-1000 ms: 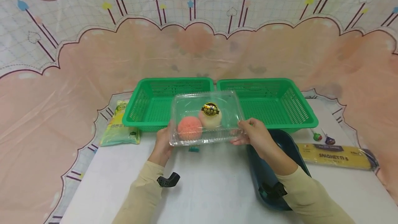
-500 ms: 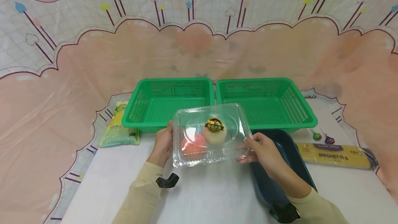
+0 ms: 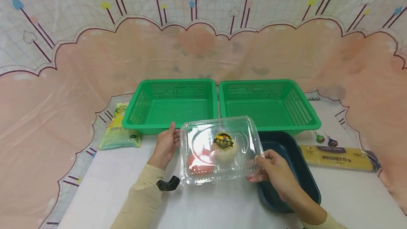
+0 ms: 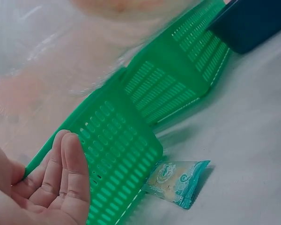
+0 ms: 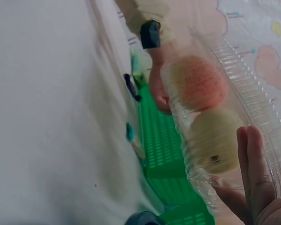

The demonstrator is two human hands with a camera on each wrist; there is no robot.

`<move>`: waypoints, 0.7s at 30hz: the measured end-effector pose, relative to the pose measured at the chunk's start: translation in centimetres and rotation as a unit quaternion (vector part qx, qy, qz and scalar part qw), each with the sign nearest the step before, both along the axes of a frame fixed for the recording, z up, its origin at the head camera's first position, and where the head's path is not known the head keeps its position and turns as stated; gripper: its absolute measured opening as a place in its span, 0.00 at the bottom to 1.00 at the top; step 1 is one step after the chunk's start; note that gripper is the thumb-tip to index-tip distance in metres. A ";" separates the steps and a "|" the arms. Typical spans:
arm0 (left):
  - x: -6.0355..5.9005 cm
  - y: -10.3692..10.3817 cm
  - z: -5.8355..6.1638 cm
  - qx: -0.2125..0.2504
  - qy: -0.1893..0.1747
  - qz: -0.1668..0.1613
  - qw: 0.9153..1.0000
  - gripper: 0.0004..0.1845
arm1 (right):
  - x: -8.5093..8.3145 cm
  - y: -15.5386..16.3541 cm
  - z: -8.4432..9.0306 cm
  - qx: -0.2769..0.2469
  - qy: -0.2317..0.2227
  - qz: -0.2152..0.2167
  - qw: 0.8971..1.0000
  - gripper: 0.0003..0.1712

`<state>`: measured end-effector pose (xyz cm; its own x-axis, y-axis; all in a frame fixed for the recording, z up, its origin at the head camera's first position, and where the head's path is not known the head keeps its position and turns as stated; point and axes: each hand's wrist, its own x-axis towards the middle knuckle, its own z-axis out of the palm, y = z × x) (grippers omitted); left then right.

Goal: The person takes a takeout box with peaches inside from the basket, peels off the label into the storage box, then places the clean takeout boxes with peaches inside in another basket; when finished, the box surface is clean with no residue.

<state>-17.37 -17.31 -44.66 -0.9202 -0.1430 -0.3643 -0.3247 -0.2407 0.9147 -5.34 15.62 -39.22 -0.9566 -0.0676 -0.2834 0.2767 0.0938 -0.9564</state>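
The person is holding a clear clamshell fruit box [image 3: 220, 149] above the desk [image 3: 222, 204], in front of two green baskets [image 3: 171, 105]; the right hand [image 3: 273, 170] is pinching its near right edge, while the left hand [image 3: 166, 143] is resting straight-fingered against its left side. I judge this the carrying step; the next move calls for keeping the box level so the two fruits inside are not rolling
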 end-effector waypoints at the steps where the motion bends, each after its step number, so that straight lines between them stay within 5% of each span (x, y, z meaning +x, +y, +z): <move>1: 0.0 -0.1 0.0 0.000 0.000 -0.002 1.000 0.33 | 0.2 0.0 -0.1 -0.002 -0.005 -0.002 1.000 0.12; 21: 0.2 -1.0 -0.2 0.029 0.032 -0.068 0.997 0.35 | 1.1 -0.2 -2.7 0.013 -0.041 0.001 0.999 0.13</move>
<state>-17.19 -18.35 -44.87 -0.9512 0.0047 -0.3084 -0.2997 -0.2504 0.9206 -4.22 15.38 -41.87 -0.9303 -0.0607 -0.3618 0.3531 0.1192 -0.9280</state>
